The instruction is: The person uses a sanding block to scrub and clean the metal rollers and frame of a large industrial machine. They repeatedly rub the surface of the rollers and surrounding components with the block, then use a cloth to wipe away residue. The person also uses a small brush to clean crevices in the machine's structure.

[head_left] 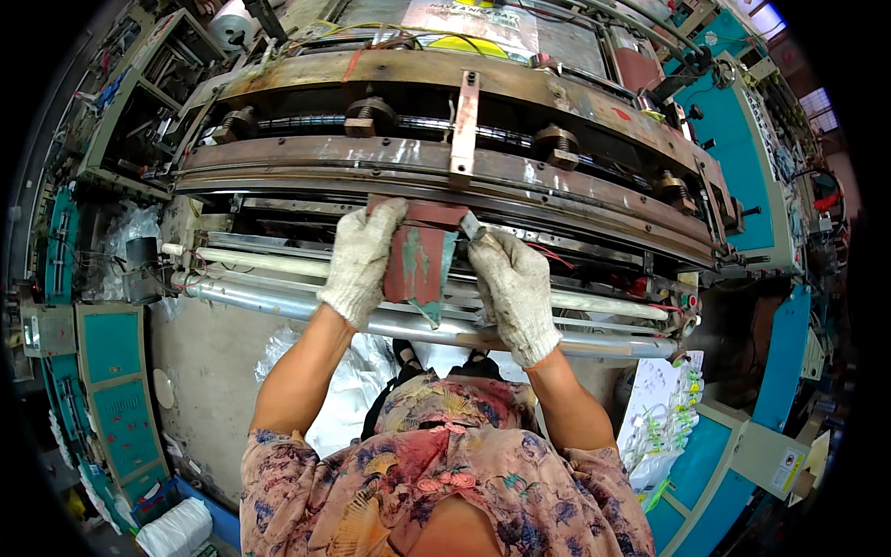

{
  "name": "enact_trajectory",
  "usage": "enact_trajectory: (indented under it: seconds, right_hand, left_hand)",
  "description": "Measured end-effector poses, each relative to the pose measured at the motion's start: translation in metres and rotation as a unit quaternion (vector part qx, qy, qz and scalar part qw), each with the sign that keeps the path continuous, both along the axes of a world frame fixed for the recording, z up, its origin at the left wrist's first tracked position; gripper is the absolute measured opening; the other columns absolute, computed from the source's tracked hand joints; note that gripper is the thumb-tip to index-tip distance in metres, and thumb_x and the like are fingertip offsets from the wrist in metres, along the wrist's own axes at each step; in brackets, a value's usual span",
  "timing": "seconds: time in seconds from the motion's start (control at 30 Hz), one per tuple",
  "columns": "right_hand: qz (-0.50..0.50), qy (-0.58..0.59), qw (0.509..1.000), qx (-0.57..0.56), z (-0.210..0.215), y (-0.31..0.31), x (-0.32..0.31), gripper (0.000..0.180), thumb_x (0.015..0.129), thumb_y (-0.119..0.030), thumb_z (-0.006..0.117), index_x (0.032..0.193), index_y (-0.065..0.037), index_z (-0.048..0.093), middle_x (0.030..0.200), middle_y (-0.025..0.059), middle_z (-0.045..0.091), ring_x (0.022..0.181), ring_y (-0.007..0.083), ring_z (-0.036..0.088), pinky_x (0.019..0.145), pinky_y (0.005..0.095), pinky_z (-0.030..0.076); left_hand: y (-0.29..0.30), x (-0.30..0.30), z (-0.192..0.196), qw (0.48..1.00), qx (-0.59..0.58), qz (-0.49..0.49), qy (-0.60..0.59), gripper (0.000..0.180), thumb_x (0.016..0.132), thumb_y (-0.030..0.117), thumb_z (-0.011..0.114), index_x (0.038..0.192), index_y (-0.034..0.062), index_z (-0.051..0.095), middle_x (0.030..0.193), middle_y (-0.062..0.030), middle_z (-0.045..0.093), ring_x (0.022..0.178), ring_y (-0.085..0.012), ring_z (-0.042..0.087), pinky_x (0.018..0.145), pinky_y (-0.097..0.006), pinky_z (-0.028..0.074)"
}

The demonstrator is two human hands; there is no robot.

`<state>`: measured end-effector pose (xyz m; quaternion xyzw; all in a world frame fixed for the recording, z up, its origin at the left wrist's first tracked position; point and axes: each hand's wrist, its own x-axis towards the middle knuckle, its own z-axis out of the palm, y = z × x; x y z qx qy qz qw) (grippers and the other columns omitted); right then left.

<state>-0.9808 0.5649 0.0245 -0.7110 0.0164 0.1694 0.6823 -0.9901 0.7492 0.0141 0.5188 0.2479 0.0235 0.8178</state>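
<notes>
The left hand (362, 255), gloved, is closed on the upper left of one reddish-brown sheet (418, 265) with worn green patches; the right hand (513, 278), gloved too, pinches one small grey piece (471, 226) at the sheet's upper right; the sheet hangs between the two hands, its ragged lower tip overlapping one silver roller (251, 296) in view, though whether they touch cannot be told; one white roller (278, 264) lies just behind; beyond run two long beams, with one upright bracket (464, 121) across them and four spring-fitted bolts (363, 118) between; the silver roller marks the machine's near edge; concrete floor (204, 362) opens leftward, as far as one teal cabinet (116, 381).
</notes>
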Motion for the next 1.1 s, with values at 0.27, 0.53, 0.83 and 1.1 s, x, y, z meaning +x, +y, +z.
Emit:
enact_trajectory:
  seconds: [0.27,0.53,0.83,1.1]
  right_hand:
    - [0.093,-0.036,0.993,-0.070,0.014,-0.013,0.010,0.031,0.086,-0.025,0.063,0.089,0.006,0.063,0.064,0.0040,0.051,0.059,0.0097,0.044,0.054,0.0279,0.040]
    - [0.126,0.097,0.987,-0.007,0.038,0.001,0.016,0.026,0.089,-0.027,0.061,0.079,-0.003,0.059,0.061,-0.0045,0.046,0.053,0.0038,0.039,0.047,0.0224,0.034]
    - [0.066,0.110,0.992,0.014,0.040,0.012,0.006,0.020,0.089,-0.023,0.062,0.083,-0.004,0.060,0.063,-0.0058,0.045,0.053,0.0030,0.040,0.057,0.0240,0.050]
    - [0.017,0.040,0.999,-0.015,0.018,0.017,0.002,0.029,0.086,-0.025,0.062,0.074,0.001,0.059,0.058,-0.0027,0.048,0.053,0.0058,0.040,0.048,0.0263,0.035]
  left_hand:
    - [0.005,0.000,0.002,0.999,-0.004,-0.044,0.012,0.022,0.091,0.022,0.062,0.100,0.0026,0.064,0.085,-0.0026,0.066,0.067,-0.0107,0.061,0.058,-0.026,0.053]
    - [0.014,-0.001,0.001,0.995,-0.015,-0.095,-0.015,0.024,0.093,0.025,0.062,0.102,0.0022,0.064,0.091,-0.0026,0.066,0.072,-0.0100,0.063,0.063,-0.027,0.055]
    - [0.017,0.001,0.004,0.989,-0.021,-0.145,-0.022,0.028,0.092,0.026,0.066,0.104,0.0004,0.065,0.089,-0.0040,0.067,0.071,-0.0107,0.065,0.063,-0.026,0.055]
    - [0.011,0.003,0.012,0.993,-0.008,-0.118,0.009,0.027,0.089,0.023,0.070,0.099,-0.0023,0.066,0.086,-0.0066,0.068,0.070,-0.0113,0.065,0.060,-0.028,0.056]
